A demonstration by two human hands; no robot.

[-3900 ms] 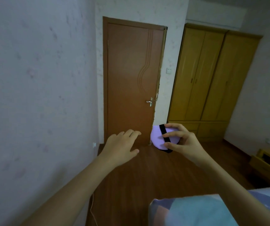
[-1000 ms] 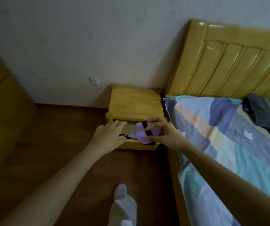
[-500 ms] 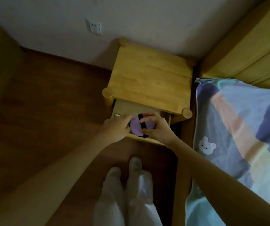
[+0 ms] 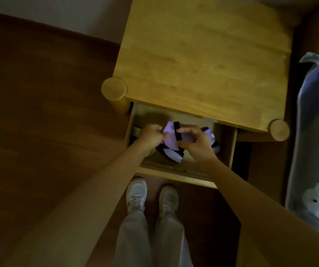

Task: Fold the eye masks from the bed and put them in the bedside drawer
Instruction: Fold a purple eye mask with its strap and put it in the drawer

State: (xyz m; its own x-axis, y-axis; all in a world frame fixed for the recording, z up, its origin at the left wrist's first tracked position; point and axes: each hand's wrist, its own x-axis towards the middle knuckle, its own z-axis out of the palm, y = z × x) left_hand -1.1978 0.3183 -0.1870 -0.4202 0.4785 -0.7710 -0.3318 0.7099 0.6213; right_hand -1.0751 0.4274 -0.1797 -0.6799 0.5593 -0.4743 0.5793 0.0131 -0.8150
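While both hands reach down into the open bedside drawer (image 4: 176, 170), the step in hand looks like the putting-away: a folded lilac eye mask (image 4: 171, 134) is being set among others already lying there.

Going from the left, the dark wood-plank floor (image 4: 45, 116) gives way to the drawer's pale wooden wall, and just inside it a dim greenish item sits half hidden (too dark to name). The left hand (image 4: 151, 136) comes next, its fingers curled and pinching the mask's left edge. The mask itself is soft, smooth-looking fabric with a rounded outline, crossed by a black elastic strap (image 4: 177, 132) that stands nearly upright across its middle. Below it lies another mask (image 4: 173, 154), paler with dark trim. The right hand (image 4: 196, 140) holds the mask's right side, thumb underneath and fingers bent over the top; exactly how tightly they close I cannot tell. Beyond that hand a third lilac mask (image 4: 212, 140) peeps out near the drawer's right wall.

My judgement is that the next move calls for lowering the mask flat, letting go with both hands without the fold springing open, then drawing the arms clear of the drawer front.

Above, the nightstand top (image 4: 203, 54) is honey-coloured grained wood with round corner posts; at far right the bed's cotton sheet (image 4: 317, 132) shows a small white bear print.
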